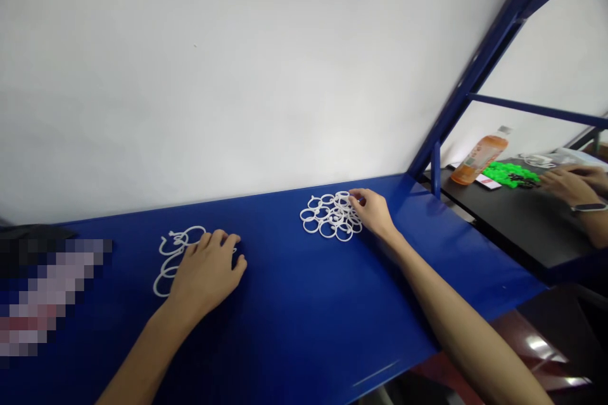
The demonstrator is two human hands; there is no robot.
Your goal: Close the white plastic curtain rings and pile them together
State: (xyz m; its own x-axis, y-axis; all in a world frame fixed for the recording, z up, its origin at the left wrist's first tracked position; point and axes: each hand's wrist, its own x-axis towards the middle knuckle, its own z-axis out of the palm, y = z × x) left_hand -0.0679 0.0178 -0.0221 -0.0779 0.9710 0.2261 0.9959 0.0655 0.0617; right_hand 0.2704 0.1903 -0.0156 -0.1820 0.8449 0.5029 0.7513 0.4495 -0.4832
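Observation:
A small group of white plastic rings (168,264) lies on the blue table (285,304) at the left, some with a short stub. Over its right side rests my left hand (208,266), palm down with fingers bent and apart, hiding part of the group. Farther right, near the wall, is a larger overlapping pile of similar white rings (327,215). My right hand (373,210) is at that pile's right edge. Its thumb and index fingertips are close to the outer rings, with a gap between them; the other fingers are mostly hidden.
A white wall (237,76) runs behind the table, and a blue metal frame (470,69) rises at right. Beyond it, another person's hands (572,186) work by green pieces (510,173) and an orange drink bottle (481,157) on a black table (503,221). Dark cloth (38,237) lies far left.

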